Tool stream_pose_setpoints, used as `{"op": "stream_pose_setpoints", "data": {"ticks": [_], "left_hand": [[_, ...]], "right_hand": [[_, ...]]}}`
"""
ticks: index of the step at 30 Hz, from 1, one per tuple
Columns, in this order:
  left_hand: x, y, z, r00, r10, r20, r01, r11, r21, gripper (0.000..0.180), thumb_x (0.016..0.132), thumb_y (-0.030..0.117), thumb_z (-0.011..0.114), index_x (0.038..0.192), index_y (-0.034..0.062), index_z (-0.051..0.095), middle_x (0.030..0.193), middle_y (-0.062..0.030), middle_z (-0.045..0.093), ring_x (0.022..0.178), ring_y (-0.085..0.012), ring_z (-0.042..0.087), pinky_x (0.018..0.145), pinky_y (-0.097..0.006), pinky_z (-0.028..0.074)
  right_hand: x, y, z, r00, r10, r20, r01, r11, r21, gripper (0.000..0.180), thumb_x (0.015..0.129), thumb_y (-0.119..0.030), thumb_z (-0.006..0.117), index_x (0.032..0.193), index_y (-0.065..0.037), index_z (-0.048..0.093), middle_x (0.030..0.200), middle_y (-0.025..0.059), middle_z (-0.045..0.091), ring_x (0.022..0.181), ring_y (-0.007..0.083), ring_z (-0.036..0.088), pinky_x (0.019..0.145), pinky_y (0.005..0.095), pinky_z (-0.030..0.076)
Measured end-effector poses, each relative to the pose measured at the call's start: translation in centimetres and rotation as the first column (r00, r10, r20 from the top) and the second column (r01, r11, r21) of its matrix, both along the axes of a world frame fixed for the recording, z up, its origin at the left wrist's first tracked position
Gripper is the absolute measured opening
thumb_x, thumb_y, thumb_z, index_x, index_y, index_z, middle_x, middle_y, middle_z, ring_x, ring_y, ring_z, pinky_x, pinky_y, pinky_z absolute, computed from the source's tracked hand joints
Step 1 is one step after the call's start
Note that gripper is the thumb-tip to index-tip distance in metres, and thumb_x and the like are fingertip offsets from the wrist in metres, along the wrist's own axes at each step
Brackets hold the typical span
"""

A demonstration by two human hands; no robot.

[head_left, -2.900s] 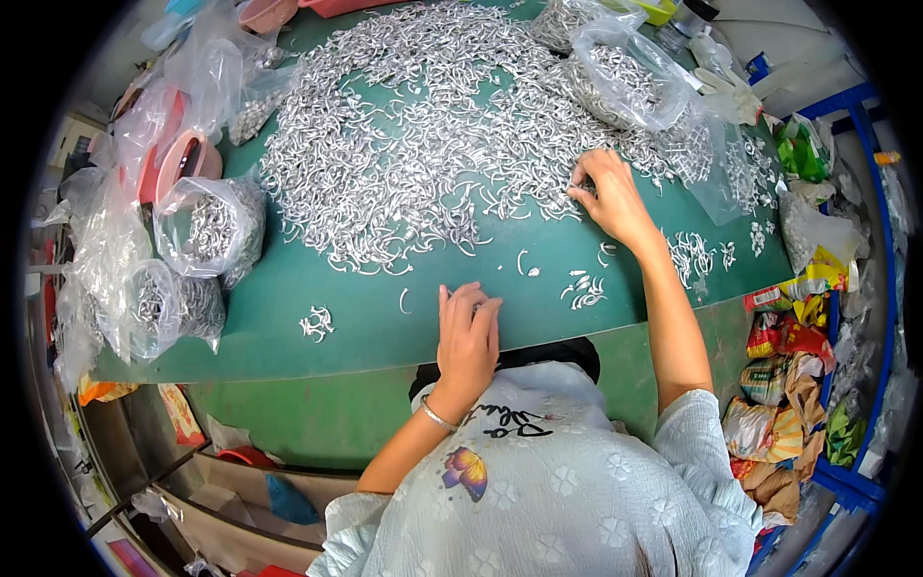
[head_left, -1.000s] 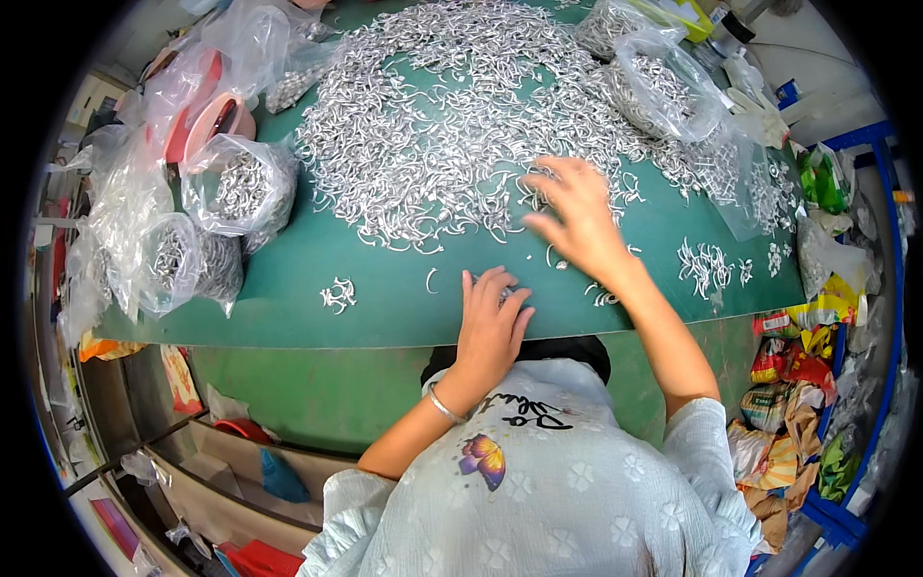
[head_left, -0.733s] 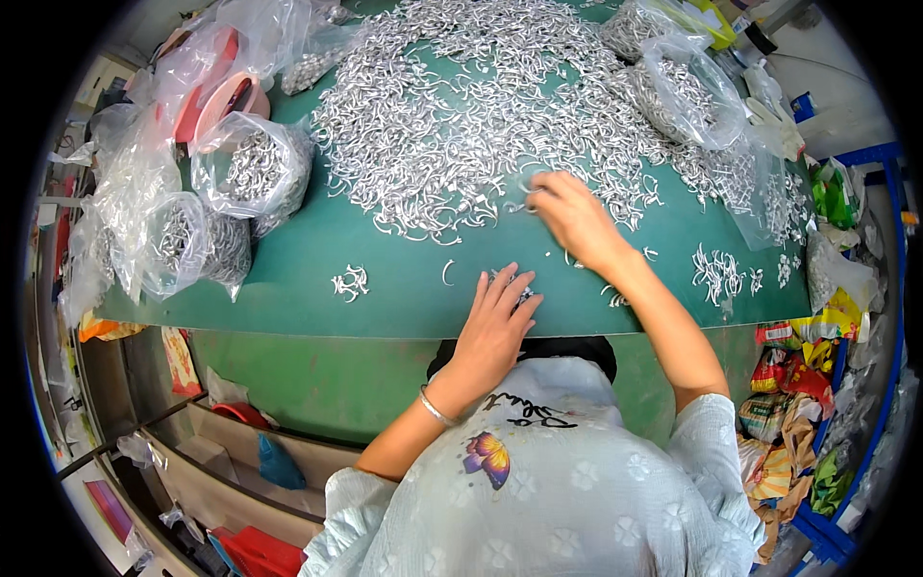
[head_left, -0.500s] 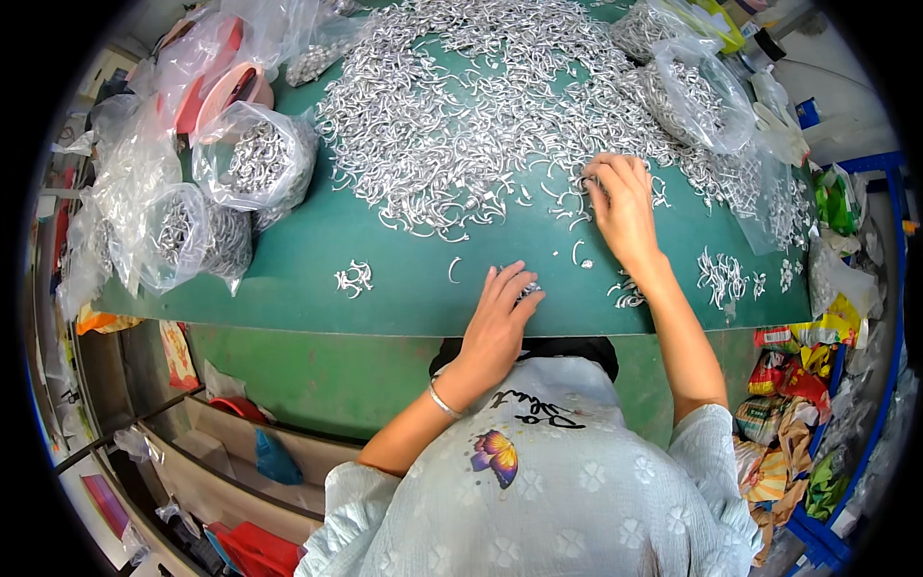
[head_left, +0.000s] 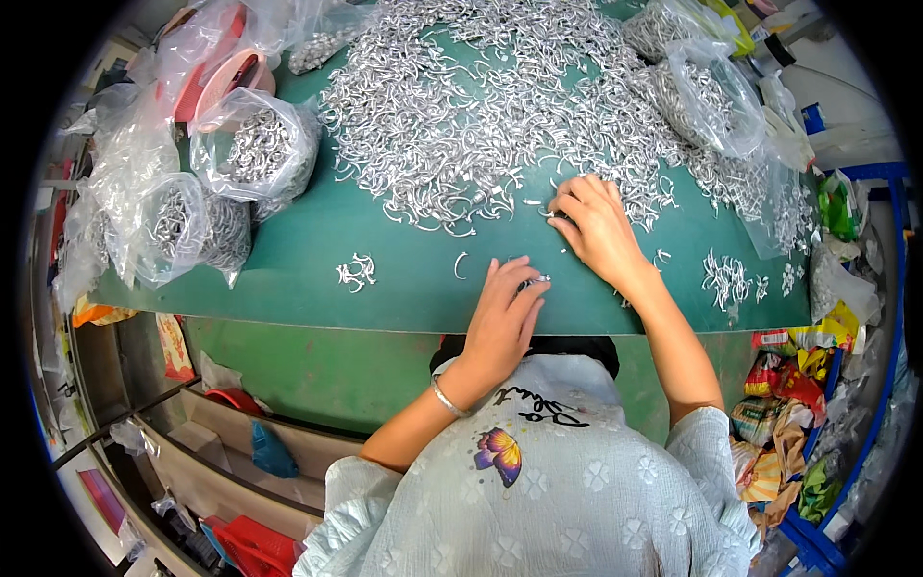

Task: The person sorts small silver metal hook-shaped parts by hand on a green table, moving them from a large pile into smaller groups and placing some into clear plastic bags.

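Observation:
My left hand rests near the table's front edge, its fingers curled around small silver metal pieces that partly show at the fingertips. At the near edge of a wide heap of curved silver metal pieces, my right hand is bent palm down. Its thumb and fingers close on a small metal piece, mostly hidden beneath them. One curved piece lies alone left of my left hand. Small groups of pieces sit farther left and to the right.
Clear plastic bags of metal pieces stand at the left beside a pink basket. Another filled bag leans at the back right. Below the green table are a drawer-like box at left and colourful packets at right.
My right hand has moved left and a little nearer, to where loose pieces lay by the heap's edge. My left hand has stayed almost in place.

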State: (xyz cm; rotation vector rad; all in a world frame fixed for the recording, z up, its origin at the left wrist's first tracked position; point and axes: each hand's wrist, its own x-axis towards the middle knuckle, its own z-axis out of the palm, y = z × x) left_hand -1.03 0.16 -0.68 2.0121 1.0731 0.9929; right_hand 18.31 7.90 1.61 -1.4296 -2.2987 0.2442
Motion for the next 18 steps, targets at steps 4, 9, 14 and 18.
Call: {"op": "stream_pose_setpoints", "data": {"ticks": [4,9,14,18], "left_hand": [[-1.7,0.4,0.0,0.985,0.175,0.014,-0.175,0.984,0.03,0.027,0.083,-0.004,0.064,0.109,0.0033,0.062,0.11,-0.0122,0.058,0.108,-0.0315,0.055,0.097,-0.044,0.041],[-3.3,2.2,0.8,0.89,0.396,-0.226,-0.381,0.918,0.109,0.022,0.084,-0.002,0.063,0.105,0.0036,0.063,0.101,-0.0117,0.058,0.095,-0.0302,0.055,0.083,-0.038,0.04],[-5.4,3.5,-0.5,0.836,0.48,-0.267,-0.456,0.877,0.15,0.017,0.084,-0.001,0.064,0.1,0.0036,0.064,0.097,-0.012,0.056,0.091,-0.03,0.053,0.083,-0.038,0.04],[-5.1,4.2,0.2,0.824,0.517,-0.231,-0.489,0.855,0.171,0.018,0.084,-0.003,0.063,0.101,0.0021,0.063,0.097,-0.0134,0.056,0.091,-0.0312,0.053,0.083,-0.039,0.042]], "right_hand": [[-0.1,-0.3,1.3,0.997,-0.019,-0.073,0.015,0.998,-0.055,0.018,0.078,-0.01,0.072,0.094,-0.005,0.064,0.095,0.0064,0.058,0.097,0.026,0.052,0.084,0.0385,0.039],[-2.0,1.7,-0.8,0.996,-0.043,-0.077,0.044,0.999,0.009,0.015,0.08,-0.011,0.071,0.091,-0.005,0.063,0.094,0.0077,0.058,0.095,0.0279,0.052,0.083,0.0395,0.04],[-0.8,0.6,-0.1,0.987,-0.031,-0.159,0.017,0.996,-0.084,0.011,0.08,-0.009,0.07,0.087,-0.005,0.062,0.088,0.0079,0.057,0.089,0.0279,0.053,0.08,0.0395,0.04],[-1.3,-2.6,0.7,0.993,0.039,-0.113,-0.053,0.991,-0.125,0.012,0.079,-0.009,0.07,0.088,-0.004,0.063,0.085,0.0086,0.057,0.085,0.0286,0.054,0.078,0.0393,0.041]]}}
